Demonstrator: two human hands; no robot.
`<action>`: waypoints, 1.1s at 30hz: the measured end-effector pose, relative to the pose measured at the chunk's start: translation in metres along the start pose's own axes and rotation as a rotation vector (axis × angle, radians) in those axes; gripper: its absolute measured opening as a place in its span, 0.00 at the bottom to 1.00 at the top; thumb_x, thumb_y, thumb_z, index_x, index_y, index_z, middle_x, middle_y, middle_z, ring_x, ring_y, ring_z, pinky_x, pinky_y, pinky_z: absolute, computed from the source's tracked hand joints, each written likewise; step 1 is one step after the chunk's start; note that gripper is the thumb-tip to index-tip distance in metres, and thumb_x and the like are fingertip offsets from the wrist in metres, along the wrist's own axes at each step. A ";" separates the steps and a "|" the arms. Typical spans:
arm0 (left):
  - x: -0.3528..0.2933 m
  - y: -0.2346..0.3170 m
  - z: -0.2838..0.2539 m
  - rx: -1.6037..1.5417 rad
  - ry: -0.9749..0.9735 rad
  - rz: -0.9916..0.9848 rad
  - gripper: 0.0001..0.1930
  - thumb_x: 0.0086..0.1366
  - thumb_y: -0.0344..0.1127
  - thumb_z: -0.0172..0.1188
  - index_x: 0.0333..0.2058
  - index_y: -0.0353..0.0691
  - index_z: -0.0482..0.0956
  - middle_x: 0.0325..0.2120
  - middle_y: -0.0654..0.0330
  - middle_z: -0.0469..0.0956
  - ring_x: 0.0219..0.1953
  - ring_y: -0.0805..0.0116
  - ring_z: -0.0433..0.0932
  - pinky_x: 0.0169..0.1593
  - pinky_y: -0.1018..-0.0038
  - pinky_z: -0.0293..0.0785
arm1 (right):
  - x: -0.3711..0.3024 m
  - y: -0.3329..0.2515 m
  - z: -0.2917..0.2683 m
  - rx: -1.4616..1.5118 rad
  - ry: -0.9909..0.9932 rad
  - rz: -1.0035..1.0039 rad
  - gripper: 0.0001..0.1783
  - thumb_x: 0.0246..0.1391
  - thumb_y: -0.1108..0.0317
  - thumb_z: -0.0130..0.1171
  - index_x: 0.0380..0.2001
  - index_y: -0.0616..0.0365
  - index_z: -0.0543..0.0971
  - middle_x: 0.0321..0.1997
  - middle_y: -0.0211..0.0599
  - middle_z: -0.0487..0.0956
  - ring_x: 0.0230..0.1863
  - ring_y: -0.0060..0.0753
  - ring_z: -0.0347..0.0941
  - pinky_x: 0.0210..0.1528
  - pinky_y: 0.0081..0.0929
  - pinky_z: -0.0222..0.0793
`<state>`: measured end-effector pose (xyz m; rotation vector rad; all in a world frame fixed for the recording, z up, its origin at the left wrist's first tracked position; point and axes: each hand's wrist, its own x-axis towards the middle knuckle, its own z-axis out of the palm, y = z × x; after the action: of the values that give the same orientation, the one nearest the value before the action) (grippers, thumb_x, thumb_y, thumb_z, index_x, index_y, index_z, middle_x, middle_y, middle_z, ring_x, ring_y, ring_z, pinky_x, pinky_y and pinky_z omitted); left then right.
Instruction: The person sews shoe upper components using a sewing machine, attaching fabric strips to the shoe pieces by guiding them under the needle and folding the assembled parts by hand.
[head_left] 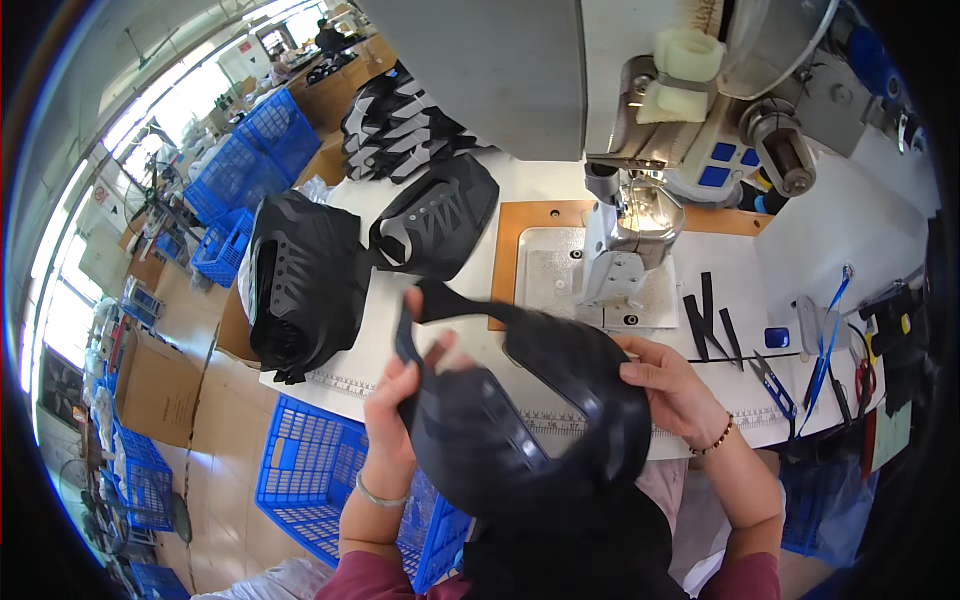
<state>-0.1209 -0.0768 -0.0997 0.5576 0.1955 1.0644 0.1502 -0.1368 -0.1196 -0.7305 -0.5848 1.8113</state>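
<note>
A black shoe upper [455, 435] is held up between my two hands in front of the sewing machine, its long opening facing me. My left hand [392, 405] grips the narrow band at its left end, the fingertips slightly blurred. On the opposite edge, the thumb of my right hand [672, 388] lies on top and the fingers go behind, partly hidden. Behind the upper stands the sewing machine head [618, 265] over its metal plate [540, 262]. Farther left on the table lie a stack of black uppers [310, 270] and another upper [445, 215].
More black and grey uppers [400, 125] are piled at the back. Black strips [707, 315], blue-handled snips [772, 390] and a small blue object [777, 338] lie right on the table. A blue crate [300, 450] stands below the table's left edge. A thread spool [790, 165] sits upper right.
</note>
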 end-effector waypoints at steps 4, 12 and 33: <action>0.017 0.014 -0.013 -0.191 -0.071 0.277 0.26 0.67 0.29 0.36 0.61 0.61 0.48 0.49 0.53 0.68 0.54 0.61 0.66 0.57 0.58 0.62 | 0.001 -0.003 -0.012 -0.195 0.048 -0.129 0.22 0.52 0.71 0.53 0.49 0.67 0.65 0.49 0.46 0.71 0.48 0.38 0.71 0.51 0.32 0.66; 0.013 -0.004 -0.048 -0.501 -0.053 0.155 0.22 0.67 0.28 0.35 0.58 0.56 0.59 0.45 0.55 0.74 0.50 0.66 0.71 0.60 0.64 0.57 | 0.012 0.028 -0.005 0.096 0.080 0.260 0.24 0.58 0.57 0.48 0.50 0.66 0.65 0.49 0.46 0.71 0.50 0.41 0.69 0.48 0.39 0.69; -0.041 0.015 -0.091 -0.349 0.190 0.311 0.14 0.65 0.42 0.45 0.39 0.39 0.74 0.36 0.60 0.77 0.42 0.67 0.73 0.57 0.66 0.61 | 0.042 0.043 0.024 0.456 0.182 -0.104 0.17 0.58 0.56 0.47 0.43 0.56 0.71 0.43 0.29 0.75 0.44 0.24 0.71 0.45 0.23 0.67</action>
<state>-0.1898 -0.0759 -0.1734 0.1724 0.0857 1.4196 0.0941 -0.1126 -0.1418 -0.5319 -0.0786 1.6753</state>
